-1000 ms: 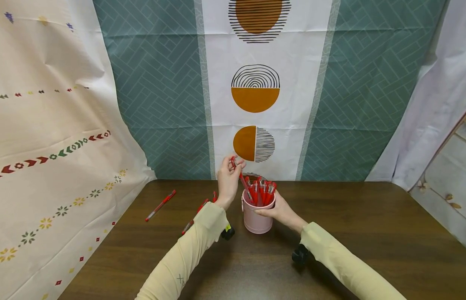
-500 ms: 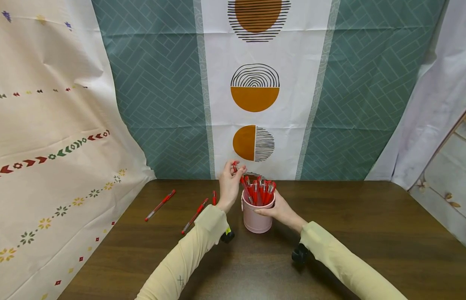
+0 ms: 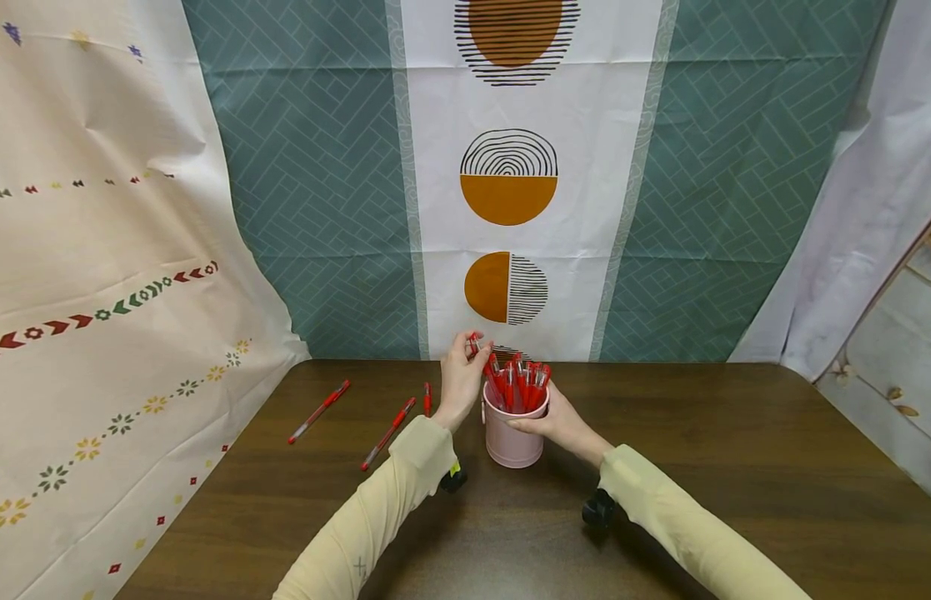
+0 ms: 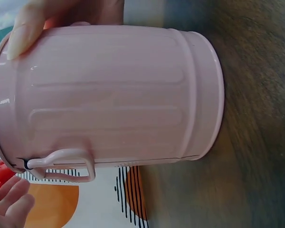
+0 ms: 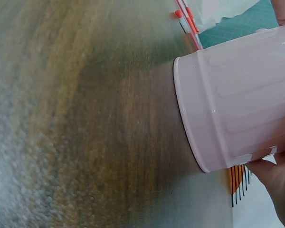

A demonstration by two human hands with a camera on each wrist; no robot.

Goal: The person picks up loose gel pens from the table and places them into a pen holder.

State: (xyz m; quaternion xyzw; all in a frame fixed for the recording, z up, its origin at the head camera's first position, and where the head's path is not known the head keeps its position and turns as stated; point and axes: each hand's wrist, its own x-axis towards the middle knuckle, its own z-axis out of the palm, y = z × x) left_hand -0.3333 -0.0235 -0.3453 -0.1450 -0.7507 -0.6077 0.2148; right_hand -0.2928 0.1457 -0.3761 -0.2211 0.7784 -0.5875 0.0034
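Observation:
A pink metal bucket (image 3: 513, 443) stands upright on the table, packed with several red pens (image 3: 519, 383) whose capped ends poke above its rim. My left hand (image 3: 457, 383) pinches one red pen (image 3: 476, 343) by its upper end, the pen slanting down into the bucket on its left side. Around the bucket's right side my right hand (image 3: 564, 427) holds on, thumb near the front of the rim. The left wrist view shows the bucket's small side handle (image 4: 69, 159) and fingers (image 4: 12, 202) beside a red pen. The pen's lower end is hidden.
Left of the bucket, three red pens lie on the dark wood table (image 3: 660, 500): a far-left pen (image 3: 319, 412), a middle pen (image 3: 388, 433) and a partly hidden pen (image 3: 427, 398) beside the left wrist. A patterned cloth (image 3: 510, 192) hangs behind the table.
My left hand has moved down and slightly right, lowering the pen further into the bucket. The right hand and bucket have stayed put.

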